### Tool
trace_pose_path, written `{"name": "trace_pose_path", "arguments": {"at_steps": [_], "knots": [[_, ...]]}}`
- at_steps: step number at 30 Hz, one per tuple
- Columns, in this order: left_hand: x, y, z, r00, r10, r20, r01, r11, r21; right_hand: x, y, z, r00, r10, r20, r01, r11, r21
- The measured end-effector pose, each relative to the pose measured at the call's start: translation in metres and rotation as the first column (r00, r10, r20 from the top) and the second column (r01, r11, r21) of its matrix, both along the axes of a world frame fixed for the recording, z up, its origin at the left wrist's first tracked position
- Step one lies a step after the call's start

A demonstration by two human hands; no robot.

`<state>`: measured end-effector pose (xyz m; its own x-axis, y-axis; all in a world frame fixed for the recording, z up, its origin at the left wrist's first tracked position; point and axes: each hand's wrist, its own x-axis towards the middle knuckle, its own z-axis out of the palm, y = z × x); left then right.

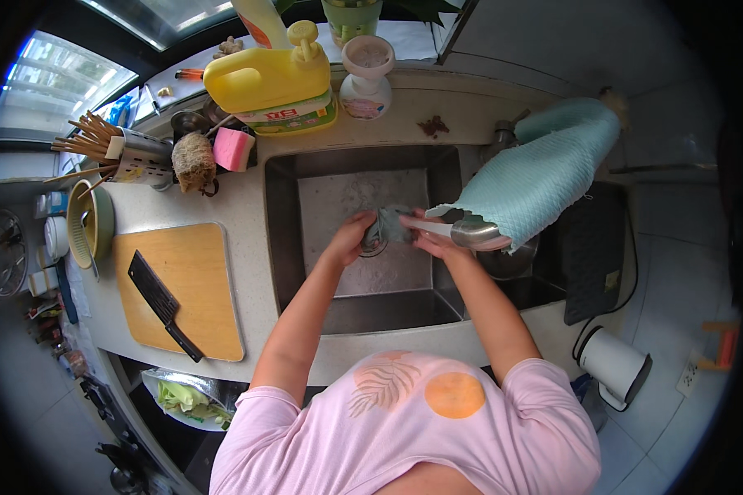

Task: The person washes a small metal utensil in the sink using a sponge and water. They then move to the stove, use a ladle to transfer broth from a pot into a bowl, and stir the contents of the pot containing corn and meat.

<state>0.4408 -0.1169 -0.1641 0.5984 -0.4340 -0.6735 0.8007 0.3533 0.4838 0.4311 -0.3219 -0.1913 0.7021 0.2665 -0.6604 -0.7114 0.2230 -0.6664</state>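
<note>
Over the middle of the sink (322, 186), the left hand (352, 237) and right hand (437, 241) hold a grey cloth (395, 221) between them — fingers bent in, not spread wide. There is room to move toward the sink's left and far edges, but by its right edge the tap (475, 232) sits close to the right hand — a tight spot.

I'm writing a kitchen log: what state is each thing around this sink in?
Grey-green item, perhaps cloth: rumpled, held between left hand and right hand.
Teal cloth: draped over the faucet.
Yellow jug: upright.
Cleaver: lying flat on the cutting board.
Chopsticks: leaning in their metal holder.
</note>
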Motion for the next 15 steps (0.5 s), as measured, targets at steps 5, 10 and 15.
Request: {"name": "trace_pose_path", "arguments": {"at_steps": [5, 10, 15], "knots": [[-0.028, -0.034, -0.11, 0.922, 0.231, -0.31, -0.307, 0.925, -0.225, -0.012, 0.073, 0.058, 0.764, 0.476, 0.435, -0.054, 0.719, -0.692], [-0.013, -0.075, -0.034, 0.83, 0.348, -0.436, -0.289, 0.937, 0.198, -0.002, 0.043, -0.011, 0.743, 0.515, 0.428, 0.167, 0.476, -0.863], [-0.013, -0.062, -0.017, 0.873, 0.292, -0.39, -0.165, 0.931, 0.326, -0.004, 0.08, 0.056, 0.806, 0.519, 0.284, 0.043, 0.427, -0.903]]}}
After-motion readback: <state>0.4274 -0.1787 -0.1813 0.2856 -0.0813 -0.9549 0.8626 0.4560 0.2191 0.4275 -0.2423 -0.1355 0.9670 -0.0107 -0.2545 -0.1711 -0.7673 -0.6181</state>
